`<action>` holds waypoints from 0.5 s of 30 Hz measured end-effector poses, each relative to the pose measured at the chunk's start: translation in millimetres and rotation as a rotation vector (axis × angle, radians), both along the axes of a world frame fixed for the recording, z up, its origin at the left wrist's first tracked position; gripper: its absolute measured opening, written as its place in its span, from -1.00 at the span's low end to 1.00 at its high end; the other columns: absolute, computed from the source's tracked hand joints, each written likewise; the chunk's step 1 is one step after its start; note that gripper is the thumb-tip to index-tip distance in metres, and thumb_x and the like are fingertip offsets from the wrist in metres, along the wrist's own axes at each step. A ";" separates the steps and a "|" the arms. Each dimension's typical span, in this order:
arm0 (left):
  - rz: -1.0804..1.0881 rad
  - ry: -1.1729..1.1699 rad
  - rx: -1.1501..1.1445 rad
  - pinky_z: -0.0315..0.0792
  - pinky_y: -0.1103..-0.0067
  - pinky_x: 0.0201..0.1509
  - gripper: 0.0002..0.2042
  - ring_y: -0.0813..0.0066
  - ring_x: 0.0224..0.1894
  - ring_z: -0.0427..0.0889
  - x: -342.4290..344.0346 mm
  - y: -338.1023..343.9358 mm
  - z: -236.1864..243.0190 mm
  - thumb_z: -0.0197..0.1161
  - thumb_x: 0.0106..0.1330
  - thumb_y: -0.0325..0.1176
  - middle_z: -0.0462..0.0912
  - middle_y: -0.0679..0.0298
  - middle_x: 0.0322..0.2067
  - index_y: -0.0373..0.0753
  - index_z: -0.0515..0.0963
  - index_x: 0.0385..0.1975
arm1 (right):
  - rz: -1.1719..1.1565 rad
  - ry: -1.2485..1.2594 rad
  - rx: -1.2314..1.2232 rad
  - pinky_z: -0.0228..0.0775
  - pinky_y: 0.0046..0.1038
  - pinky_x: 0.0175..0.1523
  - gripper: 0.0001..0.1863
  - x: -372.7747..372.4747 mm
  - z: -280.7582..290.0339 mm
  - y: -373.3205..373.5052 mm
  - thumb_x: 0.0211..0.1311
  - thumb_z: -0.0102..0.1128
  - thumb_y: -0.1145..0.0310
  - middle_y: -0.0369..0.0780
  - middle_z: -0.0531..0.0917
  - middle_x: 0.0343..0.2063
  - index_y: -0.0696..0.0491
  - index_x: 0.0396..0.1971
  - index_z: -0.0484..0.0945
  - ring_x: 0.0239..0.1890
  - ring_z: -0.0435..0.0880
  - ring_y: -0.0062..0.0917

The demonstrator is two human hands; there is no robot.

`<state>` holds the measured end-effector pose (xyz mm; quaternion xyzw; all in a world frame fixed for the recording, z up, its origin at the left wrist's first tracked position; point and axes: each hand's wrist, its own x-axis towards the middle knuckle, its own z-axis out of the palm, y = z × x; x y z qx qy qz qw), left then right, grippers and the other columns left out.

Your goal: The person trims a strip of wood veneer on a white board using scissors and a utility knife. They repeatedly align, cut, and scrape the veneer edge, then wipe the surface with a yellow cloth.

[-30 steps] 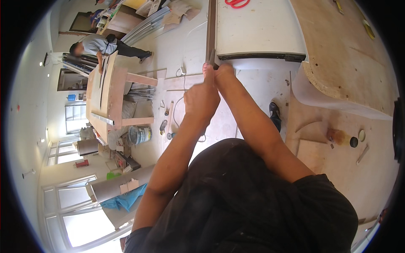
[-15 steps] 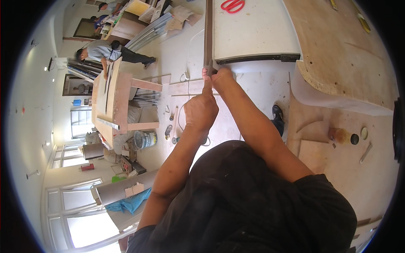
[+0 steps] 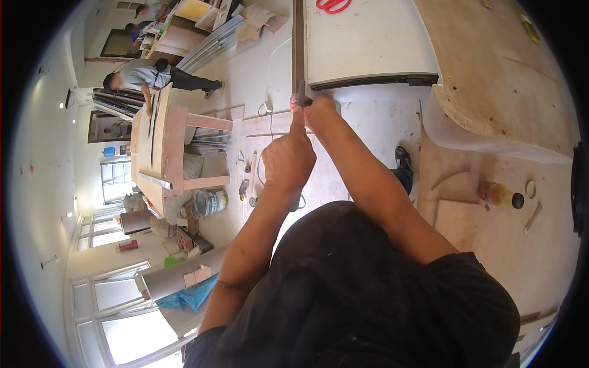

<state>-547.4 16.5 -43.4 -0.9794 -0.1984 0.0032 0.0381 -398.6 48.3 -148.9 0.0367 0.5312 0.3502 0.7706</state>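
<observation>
A long narrow brown strip (image 3: 298,46) runs away from me along the left edge of a white board (image 3: 371,43). My right hand (image 3: 321,111) is closed around its near end, beside the board's corner. My left hand (image 3: 288,158) is curled just nearer to me, its index finger stretched forward against a slim grey-brown piece (image 3: 301,90) at the strip's end. What the left palm grips is hidden under the fingers. A dark edge strip (image 3: 380,80) lines the board's near side. Red-handled scissors (image 3: 333,5) lie on the board.
To the right is a curved wooden panel (image 3: 491,73); below it stands a bottle (image 3: 498,195) with a dark cap. At left, a person (image 3: 138,76) leans over a wooden workbench (image 3: 175,144). A bucket (image 3: 210,202) and a white cable (image 3: 269,80) are on the floor.
The view has shifted slightly, so the board and scissors sit a little higher and further left. Both hands keep nearly the same pose at the strip's end.
</observation>
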 end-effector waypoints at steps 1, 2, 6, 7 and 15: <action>-0.025 0.028 -0.002 0.49 0.08 -0.45 -0.42 -0.06 -0.58 0.68 -0.7 -2.5 0.0 0.08 0.45 -0.37 0.68 0.03 -0.61 -0.22 0.26 0.48 | 0.033 -0.029 -0.029 0.61 -0.05 -0.21 -0.69 1.9 -4.3 1.7 0.56 -0.11 0.29 -0.07 0.63 -0.09 0.12 0.09 0.48 -0.04 0.63 -0.22; -0.023 0.052 0.008 0.49 0.09 -0.45 -0.43 -0.06 -0.58 0.68 -0.6 -1.4 -0.6 0.07 0.46 -0.37 0.68 0.03 -0.61 -0.21 0.25 0.49 | 0.067 -0.058 -0.059 0.61 -0.06 -0.22 -0.69 2.6 -9.1 3.0 0.56 -0.10 0.28 -0.06 0.63 -0.11 0.13 0.10 0.47 -0.07 0.64 -0.20; 0.024 0.044 0.006 0.54 0.07 -0.35 -0.48 -0.11 -0.52 0.70 12.6 7.0 -5.5 0.10 0.47 -0.31 0.68 -0.04 -0.58 -0.12 0.38 0.44 | 0.084 -0.074 0.026 0.61 -0.09 -0.25 -0.68 -3.0 -22.1 3.8 0.55 -0.09 0.30 -0.05 0.63 -0.10 0.16 0.11 0.45 -0.16 0.64 -0.18; 0.037 0.014 0.001 0.56 0.06 -0.31 -0.51 -0.13 -0.49 0.71 21.5 9.1 -4.6 0.13 0.47 -0.28 0.69 -0.07 -0.56 -0.08 0.45 0.41 | 0.084 -0.081 0.052 0.61 -0.10 -0.25 -0.68 -2.4 -20.9 3.3 0.55 -0.08 0.30 -0.05 0.62 -0.10 0.17 0.12 0.45 -0.19 0.65 -0.17; 0.011 -0.032 -0.021 0.55 0.07 -0.36 -0.51 -0.12 -0.53 0.70 12.0 2.3 1.5 0.14 0.48 -0.29 0.68 -0.05 -0.59 -0.08 0.44 0.41 | 0.033 -0.102 0.025 0.59 -0.14 -0.30 -0.67 -2.2 -19.7 8.7 0.58 -0.10 0.23 -0.01 0.60 -0.13 0.16 0.09 0.45 -0.27 0.63 -0.18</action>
